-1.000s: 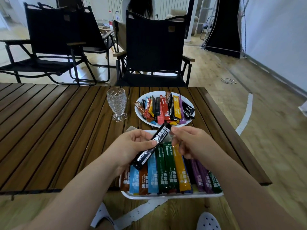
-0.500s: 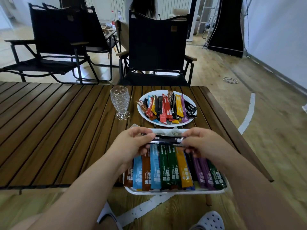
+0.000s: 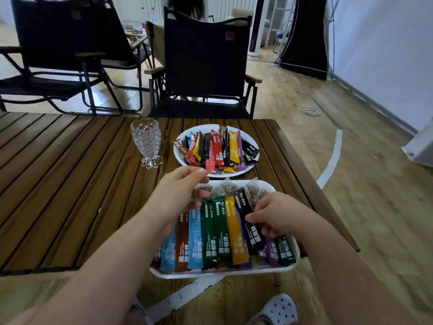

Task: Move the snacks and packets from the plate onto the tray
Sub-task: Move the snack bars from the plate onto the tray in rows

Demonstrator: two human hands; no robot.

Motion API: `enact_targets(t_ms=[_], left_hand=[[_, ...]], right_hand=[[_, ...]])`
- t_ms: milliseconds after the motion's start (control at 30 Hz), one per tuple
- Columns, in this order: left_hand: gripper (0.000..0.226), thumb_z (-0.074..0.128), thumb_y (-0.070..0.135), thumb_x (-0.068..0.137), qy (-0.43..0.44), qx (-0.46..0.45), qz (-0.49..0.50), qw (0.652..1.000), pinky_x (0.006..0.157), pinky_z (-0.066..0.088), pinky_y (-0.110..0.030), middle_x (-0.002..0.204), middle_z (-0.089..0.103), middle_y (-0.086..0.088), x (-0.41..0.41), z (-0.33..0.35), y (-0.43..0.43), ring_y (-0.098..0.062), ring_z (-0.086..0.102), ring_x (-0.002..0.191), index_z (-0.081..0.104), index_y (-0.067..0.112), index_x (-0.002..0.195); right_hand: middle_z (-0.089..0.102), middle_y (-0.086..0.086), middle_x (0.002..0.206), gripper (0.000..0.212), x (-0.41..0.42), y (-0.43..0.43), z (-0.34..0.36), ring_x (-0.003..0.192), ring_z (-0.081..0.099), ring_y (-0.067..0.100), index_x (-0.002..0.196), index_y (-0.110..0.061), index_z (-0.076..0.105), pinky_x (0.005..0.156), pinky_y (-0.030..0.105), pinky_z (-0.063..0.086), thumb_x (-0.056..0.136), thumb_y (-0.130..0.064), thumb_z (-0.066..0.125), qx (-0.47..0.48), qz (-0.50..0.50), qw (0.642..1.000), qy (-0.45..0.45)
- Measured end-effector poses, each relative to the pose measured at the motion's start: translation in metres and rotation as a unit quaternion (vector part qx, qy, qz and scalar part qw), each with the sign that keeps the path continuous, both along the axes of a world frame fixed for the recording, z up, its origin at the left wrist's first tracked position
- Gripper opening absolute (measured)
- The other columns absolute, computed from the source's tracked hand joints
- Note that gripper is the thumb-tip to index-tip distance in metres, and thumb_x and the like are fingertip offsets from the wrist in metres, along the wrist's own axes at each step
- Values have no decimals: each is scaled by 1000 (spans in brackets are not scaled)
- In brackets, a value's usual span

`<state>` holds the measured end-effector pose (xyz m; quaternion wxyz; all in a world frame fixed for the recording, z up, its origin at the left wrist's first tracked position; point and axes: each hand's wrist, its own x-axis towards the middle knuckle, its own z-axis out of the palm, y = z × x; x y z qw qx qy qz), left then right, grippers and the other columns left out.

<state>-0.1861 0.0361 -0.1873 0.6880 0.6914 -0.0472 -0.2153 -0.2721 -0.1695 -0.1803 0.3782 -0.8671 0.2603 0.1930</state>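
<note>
Two bare hands hover over the white rectangular plastic tray (image 3: 222, 273) at the slatted wooden table's (image 3: 70, 184) near right corner. The right hand (image 3: 276, 216) pinches a black stick packet (image 3: 243, 204) lying among the tray's coloured stick packets (image 3: 220, 231). The left hand (image 3: 178, 195) hangs relaxed, holding nothing. A heap of packets (image 3: 218, 148) fills the round white plate (image 3: 178, 156) just behind the tray.

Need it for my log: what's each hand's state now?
Left hand: open, holding nothing.
Right hand: pinching the black packet.

Glossy foil packets (image 3: 220, 231), slatted wood table (image 3: 70, 184), cut-glass cup (image 3: 146, 143)
</note>
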Motion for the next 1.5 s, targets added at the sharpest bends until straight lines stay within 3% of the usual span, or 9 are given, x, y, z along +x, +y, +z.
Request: enact_targets(t_ms=[167, 400, 600, 700, 833, 967, 1167, 1300, 1500], left_hand=[[20, 57, 25, 102, -4, 52, -17, 998, 58, 51, -23, 95, 79, 2, -5, -2, 4, -7, 69, 70, 76, 21, 96], [22, 54, 25, 103, -19, 128, -66, 989, 78, 55, -36, 99, 77, -1, -16, -1, 16, -12, 69, 78, 74, 20, 95], [25, 56, 23, 101, -72, 148, -5, 986, 58, 53, -24, 88, 77, 3, 8, 33, 6, -12, 72, 70, 74, 21, 83], [22, 58, 26, 98, -122, 173, 4, 977, 61, 49, -26, 84, 75, 7, 34, 42, -24, -8, 68, 75, 74, 26, 83], [18, 55, 34, 97, -212, 389, -19, 896, 96, 50, -42, 122, 66, -4, 93, 33, -89, -30, 58, 119, 62, 25, 111], [103, 49, 82, 82, -161, 590, -50, 789, 119, 24, -57, 163, 25, -21, 144, 13, -137, -46, 21, 149, 17, 22, 160], [144, 62, 96, 51, -52, 575, -82, 812, 113, 34, -64, 165, 16, -23, 166, -6, -176, -49, 22, 148, -5, 32, 161], [131, 67, 83, 66, -73, 637, -77, 764, 116, 29, -62, 164, 12, -26, 172, -14, -182, -51, 20, 147, -5, 29, 161], [112, 73, 53, 82, -89, 603, -43, 791, 88, 48, -51, 151, 29, -25, 180, -16, -167, -46, 45, 129, -1, 23, 160]], right_hand=[[73, 9, 74, 31, -7, 0, -8, 74, 75, 24, 108, 6, 69, 79, 37, 64, 97, -23, 68, 14, 35, 996, 81], [74, 6, 72, 42, 2, -6, -6, 53, 61, 14, 85, -6, 74, 59, 27, 50, 95, -46, 65, -70, -21, 997, -32], [63, -3, 68, 17, 6, -20, 2, 56, 55, 5, 77, -17, 64, 49, 19, 37, 92, -25, 64, -68, -176, 937, -293], [59, -4, 63, 17, 9, -26, 2, 51, 51, 1, 75, -16, 63, 43, 12, 35, 91, -23, 65, -45, -185, 931, -311], [62, -2, 66, 15, 14, -29, -1, 56, 55, 5, 75, -18, 64, 47, 17, 38, 90, -22, 65, -33, -186, 933, -307], [61, -4, 63, 14, 18, -31, -3, 56, 54, 6, 73, -20, 65, 49, 21, 35, 88, -22, 66, -35, -189, 930, -312], [62, -5, 69, 15, 23, -38, -10, 64, 57, 6, 76, -20, 65, 52, 20, 35, 90, -21, 65, -42, -178, 938, -295], [65, -6, 74, 13, 26, -39, -13, 68, 58, 5, 78, -22, 65, 52, 21, 35, 90, -24, 64, -36, -176, 940, -290], [66, -6, 79, 11, 27, -39, -15, 73, 60, 5, 81, -22, 65, 53, 20, 37, 92, -24, 63, -29, -164, 947, -273]])
